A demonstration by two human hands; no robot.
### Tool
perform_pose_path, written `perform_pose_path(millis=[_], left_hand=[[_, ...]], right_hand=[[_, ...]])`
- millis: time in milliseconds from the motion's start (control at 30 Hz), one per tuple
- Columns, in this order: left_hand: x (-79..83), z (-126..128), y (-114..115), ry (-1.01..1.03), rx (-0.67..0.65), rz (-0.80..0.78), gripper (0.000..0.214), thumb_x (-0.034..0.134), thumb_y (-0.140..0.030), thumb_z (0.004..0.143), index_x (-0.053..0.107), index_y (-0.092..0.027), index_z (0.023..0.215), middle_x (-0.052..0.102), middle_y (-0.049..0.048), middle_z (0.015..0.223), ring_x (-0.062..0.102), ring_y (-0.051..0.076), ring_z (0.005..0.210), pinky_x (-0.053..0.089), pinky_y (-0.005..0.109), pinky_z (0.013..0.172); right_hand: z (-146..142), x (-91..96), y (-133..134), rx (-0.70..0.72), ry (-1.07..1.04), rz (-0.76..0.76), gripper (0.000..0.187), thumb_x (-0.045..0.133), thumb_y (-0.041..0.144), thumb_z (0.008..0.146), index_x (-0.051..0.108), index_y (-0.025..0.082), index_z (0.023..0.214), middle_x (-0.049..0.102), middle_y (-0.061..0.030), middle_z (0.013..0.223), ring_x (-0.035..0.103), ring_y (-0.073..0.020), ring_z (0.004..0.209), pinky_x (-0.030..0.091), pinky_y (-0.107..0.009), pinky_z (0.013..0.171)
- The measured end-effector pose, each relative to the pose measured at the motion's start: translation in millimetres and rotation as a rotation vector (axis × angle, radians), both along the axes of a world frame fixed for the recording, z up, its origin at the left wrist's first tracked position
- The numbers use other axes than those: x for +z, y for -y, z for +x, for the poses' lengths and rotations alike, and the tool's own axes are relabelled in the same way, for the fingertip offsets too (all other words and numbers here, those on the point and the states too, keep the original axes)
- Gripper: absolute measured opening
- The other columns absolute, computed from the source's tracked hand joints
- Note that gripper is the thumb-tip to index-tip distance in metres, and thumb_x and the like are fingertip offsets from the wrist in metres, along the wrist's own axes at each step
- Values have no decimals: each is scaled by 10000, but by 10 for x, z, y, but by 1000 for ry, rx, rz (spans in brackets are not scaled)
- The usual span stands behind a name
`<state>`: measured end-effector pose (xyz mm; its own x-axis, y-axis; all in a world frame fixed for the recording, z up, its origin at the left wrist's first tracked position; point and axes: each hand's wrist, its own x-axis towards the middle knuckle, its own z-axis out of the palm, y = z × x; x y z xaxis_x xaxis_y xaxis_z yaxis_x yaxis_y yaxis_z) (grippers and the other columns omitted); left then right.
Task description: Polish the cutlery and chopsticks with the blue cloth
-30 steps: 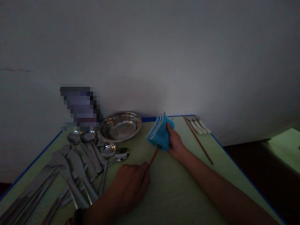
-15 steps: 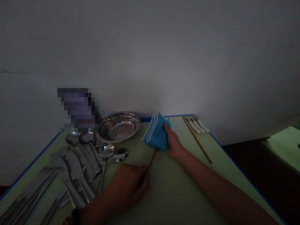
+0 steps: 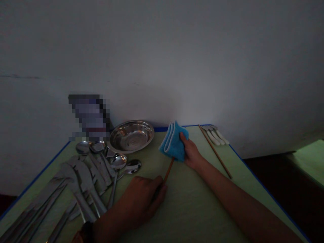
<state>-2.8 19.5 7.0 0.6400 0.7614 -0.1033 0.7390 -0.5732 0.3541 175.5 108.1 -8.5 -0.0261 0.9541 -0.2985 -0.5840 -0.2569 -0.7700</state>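
My left hand [image 3: 144, 199] is closed around the lower end of a brown chopstick [image 3: 169, 169], which slants up and away from me. My right hand [image 3: 191, 152] grips a folded blue cloth [image 3: 174, 141] with pale edging, thumb on top. The chopstick's upper part disappears into the cloth, so its far tip is hidden. Both hands are above the pale green table [image 3: 197, 202]. A dark band circles my left wrist.
On the left lie several metal spoons [image 3: 118, 162] and a heap of long-handled utensils [image 3: 73, 182]. A steel bowl [image 3: 133, 136] stands at the back by the wall. At right, a second chopstick [image 3: 215, 152] lies beside white-handled forks [image 3: 216, 136]. A blurred-out object [image 3: 92, 116] leans at back left.
The whole scene has shifted slightly right in view. Both hands keep their grip on the chopstick and cloth, with little other visible movement.
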Motion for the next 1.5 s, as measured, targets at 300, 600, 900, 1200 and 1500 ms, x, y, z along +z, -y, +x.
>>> perform_pose_path(millis=[300, 600, 900, 1200, 1500], left_hand=[[3, -15, -10, 61, -64, 6, 211, 329, -303, 881, 481, -195, 783, 579, -12, 633, 535, 136, 539, 338, 258, 528], [46, -34, 14, 89, -50, -16, 217, 379, -394, 861, 470, -198, 859, 573, -11, 665, 526, 146, 581, 342, 274, 560], [135, -93, 53, 142, -170, -101, 392, 496, -434, 786, 421, -189, 1083, 600, 23, 807, 556, 192, 714, 402, 328, 667], [88, -67, 42, 150, -154, -79, 425, 455, -477, 823, 410, -224, 1161, 633, 8, 787, 593, 195, 717, 405, 322, 664], [43, -41, 28, 157, -120, -70, 370, 420, -457, 855, 440, -226, 1143, 635, -10, 744, 604, 181, 678, 397, 315, 650]], right_hand=[[-1, 5, -34, -30, -13, -50, 294, 532, 380, 801, 594, 148, 970, 705, -66, 854, 658, -186, 838, 510, -345, 810], [21, -3, -49, -43, -57, -111, 305, 503, 384, 818, 590, 145, 986, 704, -67, 865, 660, -179, 824, 518, -326, 788], [23, 20, -58, -29, -103, -110, 311, 448, 378, 847, 592, 135, 978, 711, -53, 821, 669, -163, 763, 508, -316, 801], [10, 35, -42, -3, -80, -106, 317, 466, 367, 838, 582, 126, 1008, 705, -73, 845, 661, -177, 828, 514, -321, 792], [4, 41, -27, -14, -57, -108, 305, 497, 360, 820, 582, 135, 1007, 700, -76, 880, 647, -176, 881, 511, -325, 797]])
